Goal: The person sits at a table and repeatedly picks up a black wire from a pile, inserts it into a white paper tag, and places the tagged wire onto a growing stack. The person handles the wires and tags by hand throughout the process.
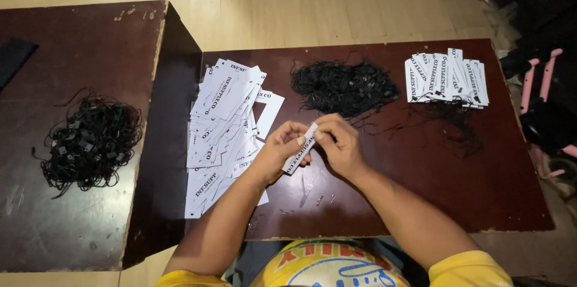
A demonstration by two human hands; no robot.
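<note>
Both hands meet over the middle of the dark table (421, 203). The left hand (277, 146) pinches one white paper tag (299, 156) near its lower part, fingers closed around it. The right hand (339, 143) closes its fingertips on the top end of the same tag; it probably steadies that end. The tag stands tilted between the two hands, just above the table. To the left lies a loose pile of white tags (225, 131), near the left hand for easy reach. Behind the hands is a heap of black strings (344, 85). A neat stack of tags (448, 76) rests far right. Another string heap (90, 140) lies on the left table.
</note>
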